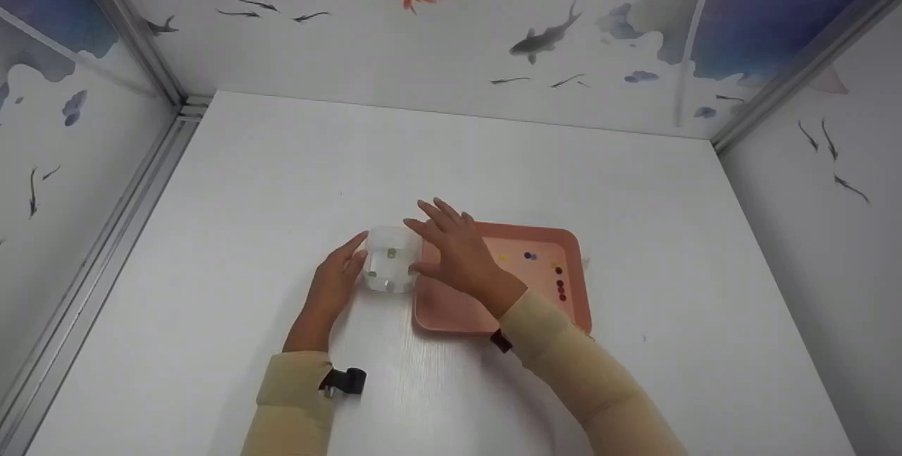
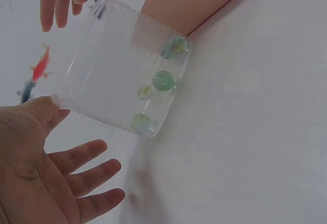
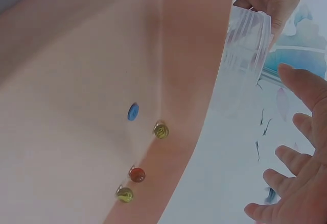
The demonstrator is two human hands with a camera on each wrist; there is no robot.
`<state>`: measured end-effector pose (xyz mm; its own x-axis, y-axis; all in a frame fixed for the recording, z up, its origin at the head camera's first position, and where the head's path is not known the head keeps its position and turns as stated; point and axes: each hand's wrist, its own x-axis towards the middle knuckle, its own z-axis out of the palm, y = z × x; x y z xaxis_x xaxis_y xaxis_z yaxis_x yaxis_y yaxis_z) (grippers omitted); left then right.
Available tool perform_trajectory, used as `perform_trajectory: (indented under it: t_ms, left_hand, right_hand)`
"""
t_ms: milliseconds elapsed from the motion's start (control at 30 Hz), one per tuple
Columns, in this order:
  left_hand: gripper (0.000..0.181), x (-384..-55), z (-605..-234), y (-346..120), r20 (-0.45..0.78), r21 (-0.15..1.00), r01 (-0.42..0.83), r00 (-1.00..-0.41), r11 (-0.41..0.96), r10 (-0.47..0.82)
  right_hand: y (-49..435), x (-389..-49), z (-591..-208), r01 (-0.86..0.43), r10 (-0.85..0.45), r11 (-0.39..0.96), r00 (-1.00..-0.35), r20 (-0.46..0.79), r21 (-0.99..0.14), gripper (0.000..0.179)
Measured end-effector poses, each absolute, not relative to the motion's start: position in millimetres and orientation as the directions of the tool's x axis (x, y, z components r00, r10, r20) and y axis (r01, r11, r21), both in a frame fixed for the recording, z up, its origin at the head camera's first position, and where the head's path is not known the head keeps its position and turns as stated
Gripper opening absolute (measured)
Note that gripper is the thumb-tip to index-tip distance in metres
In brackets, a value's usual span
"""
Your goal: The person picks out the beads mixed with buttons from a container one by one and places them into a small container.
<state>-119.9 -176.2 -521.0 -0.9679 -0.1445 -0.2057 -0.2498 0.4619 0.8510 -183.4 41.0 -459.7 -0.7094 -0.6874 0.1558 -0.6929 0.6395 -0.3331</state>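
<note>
A clear plastic tub [image 1: 392, 239] stands on the table, several greenish glass marbles [image 2: 163, 80] at its bottom. At its left side is my left hand [image 1: 337, 276]; in the left wrist view its fingers [image 2: 94, 178] are spread and fairly straight, with the top of the hand against the tub's rim. My right hand [image 1: 458, 251] hovers over the left part of a pink tray [image 1: 451, 315], fingers spread, thumb close to the tub's right side. It holds nothing. Yellow-green marbles [image 3: 161, 130], a red marble [image 3: 137, 174] and a blue disc [image 3: 133, 112] lie in the tray.
More small round pieces [image 1: 561, 285], dark, red and yellow, lie along the tray's right side. The white table [image 1: 317, 160] is bounded by printed panels [image 1: 451, 40] at the back and sides. Dark wrist mounts [image 1: 349, 380] stick out at both sleeves.
</note>
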Motion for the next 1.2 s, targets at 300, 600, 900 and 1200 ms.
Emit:
perform_trajectory:
  t_ms: [300,600,900,1200]
  left_hand:
    - [0.049,-119.9,-523.2,-177.8,-0.186,0.856,-0.229,-0.973,0.464,-0.138]
    - [0.05,-118.9,-520.5,-177.8,-0.216,0.859,-0.253,-0.967,0.445,-0.133]
    - [0.051,-119.2,-521.9,-177.2,-0.22,0.86,-0.26,-0.965,0.438,-0.14]
    - [0.049,-118.9,-521.5,-175.9,-0.236,0.844,-0.279,-0.96,0.457,-0.15]
  right_hand:
    - [48.4,-185.2,-454.7,-0.686,-0.684,0.653,-0.716,0.139,-0.321,0.066]
    - [58.3,-190.1,-456.6,-0.708,-0.694,0.643,-0.7,0.168,-0.292,0.066]
    - [65.0,-194.3,-456.3,-0.686,-0.681,0.65,-0.717,0.15,-0.327,0.065]
    - [74.2,-197.0,-457.1,-0.681,-0.682,0.634,-0.716,0.149,-0.365,0.057]
